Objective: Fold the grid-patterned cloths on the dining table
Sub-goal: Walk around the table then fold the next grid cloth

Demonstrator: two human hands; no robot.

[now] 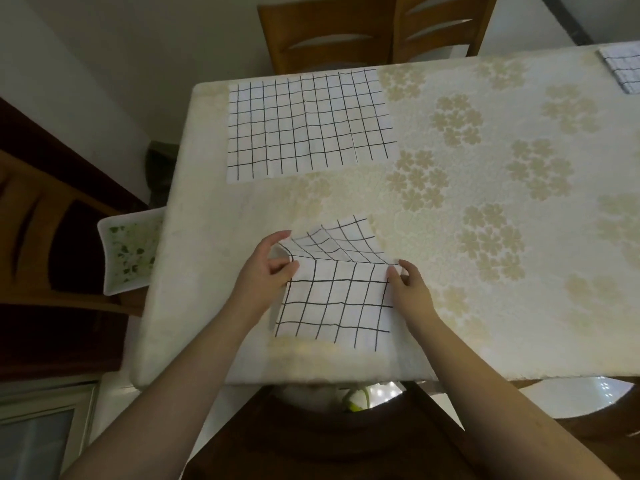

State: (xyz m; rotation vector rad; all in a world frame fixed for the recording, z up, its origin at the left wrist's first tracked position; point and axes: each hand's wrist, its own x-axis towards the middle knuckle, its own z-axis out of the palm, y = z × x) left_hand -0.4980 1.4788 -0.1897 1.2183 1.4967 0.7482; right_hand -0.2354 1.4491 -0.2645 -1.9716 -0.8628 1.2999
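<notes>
No writing seen. My left hand (pixel 268 268) and right hand (pixel 410 287) pinched the half-folded white black-grid cloth (pixel 334 303), lower centre.

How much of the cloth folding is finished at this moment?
Done: one small folded white grid-patterned cloth lies at the table's far right corner. In hand: the left hand and right hand pinch the near grid cloth, part folded over. Left: the large flat grid cloth lies unfolded.

Floral-clothed table (pixel 485 306) (three grid cloths: near (pixel 334 303), far (pixel 308 123), corner (pixel 623 69))
</notes>
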